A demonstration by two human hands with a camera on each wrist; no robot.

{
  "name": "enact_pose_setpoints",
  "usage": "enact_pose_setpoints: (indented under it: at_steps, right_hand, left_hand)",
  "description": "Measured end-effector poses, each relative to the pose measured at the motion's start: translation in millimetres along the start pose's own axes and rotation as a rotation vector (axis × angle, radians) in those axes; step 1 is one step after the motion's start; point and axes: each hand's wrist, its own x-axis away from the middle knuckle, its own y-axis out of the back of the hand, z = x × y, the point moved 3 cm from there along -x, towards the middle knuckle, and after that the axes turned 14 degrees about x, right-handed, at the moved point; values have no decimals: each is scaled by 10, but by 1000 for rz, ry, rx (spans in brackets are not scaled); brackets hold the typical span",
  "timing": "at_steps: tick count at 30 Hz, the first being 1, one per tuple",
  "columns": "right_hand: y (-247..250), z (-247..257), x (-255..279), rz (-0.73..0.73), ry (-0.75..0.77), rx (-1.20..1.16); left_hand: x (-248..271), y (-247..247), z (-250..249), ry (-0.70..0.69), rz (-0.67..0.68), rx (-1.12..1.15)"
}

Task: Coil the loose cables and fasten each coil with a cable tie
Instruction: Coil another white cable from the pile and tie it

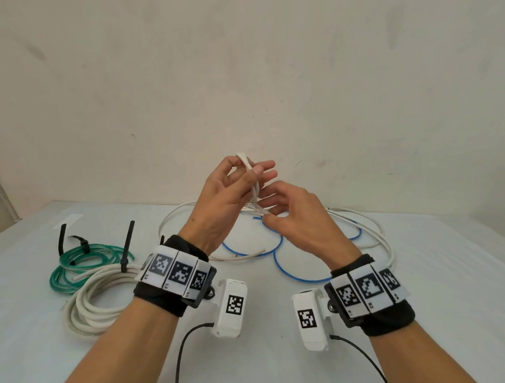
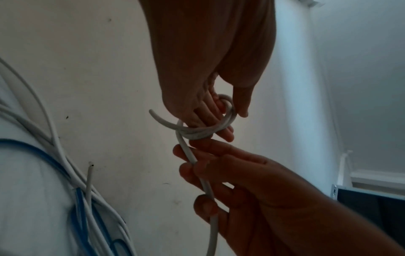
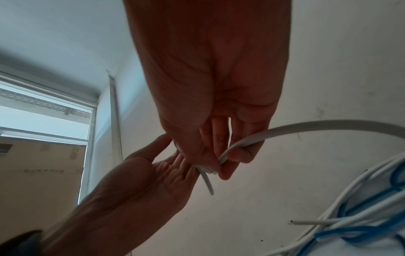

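My left hand [image 1: 252, 174] is raised above the table, and a thin white cable [image 1: 255, 188] is looped a few turns round its fingers with the thumb pressing on it. In the left wrist view the small coil [image 2: 197, 134] wraps the fingers [image 2: 221, 131], with a short free end sticking out to the left. My right hand [image 1: 271, 215] sits just below and to the right, pinching the same cable where it leaves the coil. The right wrist view shows the cable [image 3: 285, 129] arcing away from the right hand's fingertips [image 3: 236, 155]. The rest of it trails down to the table.
On the white table [image 1: 424, 299] at the left lie a green coil [image 1: 75, 265] and a thick white coil [image 1: 97, 299], each with a black cable tie [image 1: 127, 246]. Loose blue cable [image 1: 280, 265] and white cable [image 1: 380, 232] sprawl behind the hands. A wall stands close behind.
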Motion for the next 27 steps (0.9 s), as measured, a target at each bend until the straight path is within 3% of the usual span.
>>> enact_pose_setpoints:
  at_steps: [4, 12, 17, 21, 27]
  right_hand:
    - [22, 14, 10, 39, 29, 9]
    - [-12, 3, -21, 20, 67, 166]
    - [-37, 58, -15, -15, 125, 253]
    - [-29, 105, -14, -105, 199, 289]
    - [10, 85, 4, -150, 207, 182]
  left_hand:
    - [28, 46, 49, -34, 6, -231]
    - [44, 6, 60, -17, -14, -294]
    - [14, 71, 56, 69, -77, -129]
    - [1, 119, 56, 95, -46, -56]
    - [-30, 147, 82, 49, -32, -433]
